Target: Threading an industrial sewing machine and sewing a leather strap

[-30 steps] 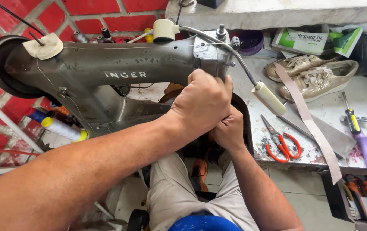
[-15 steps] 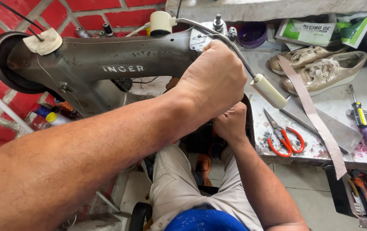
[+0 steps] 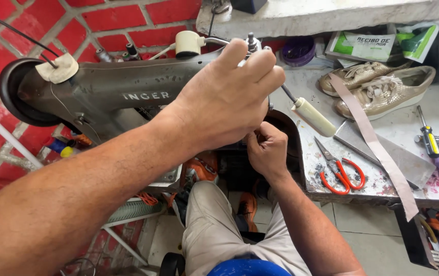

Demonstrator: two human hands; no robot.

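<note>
Left hand [image 3: 224, 99] fingers curled atop grey cast-iron sewing machine [image 3: 122, 94] head; right hand [image 3: 266, 152] pinching beneath, contents hidden; red-handled scissors [image 3: 339, 174] near bench front edge

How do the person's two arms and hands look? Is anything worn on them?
Both forearms are bare, with no sleeves in view. The left hand and right hand wear no gloves, rings or watch. The left forearm shows light hair. Below are beige trousers.

Both forearms are bare to beyond the frame, with no sleeve, watch or ring showing. The left hand [image 3: 224, 102] is broad, with short nails; the right hand [image 3: 266, 151] has creased knuckles. Below the hands, light beige trousers [image 3: 214, 230] cover the thighs.
</note>
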